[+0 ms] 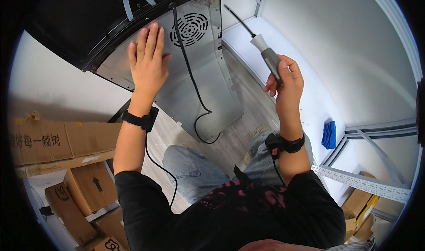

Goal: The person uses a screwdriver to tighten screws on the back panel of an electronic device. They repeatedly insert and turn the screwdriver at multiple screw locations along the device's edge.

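My left hand (149, 61) lies flat, fingers stretched, on the grey metal back panel (190, 94) of a large black-topped appliance. Just right of that hand, a black power cord (188, 67) comes out near the panel's upper edge and hangs down past a round slotted vent (189, 29). My right hand (287, 80) grips a screwdriver (269, 56) by its grey handle. Its dark shaft points up and to the left, in the air to the right of the appliance and touching nothing.
Cardboard boxes (90, 187) are stacked at the lower left. To the right stands a white shelf frame (363, 180), with a folded blue cloth (329, 135) on a white surface beside it. More boxes (358, 206) sit at the lower right. Grey wood-look floor (254, 105) shows beside the appliance.
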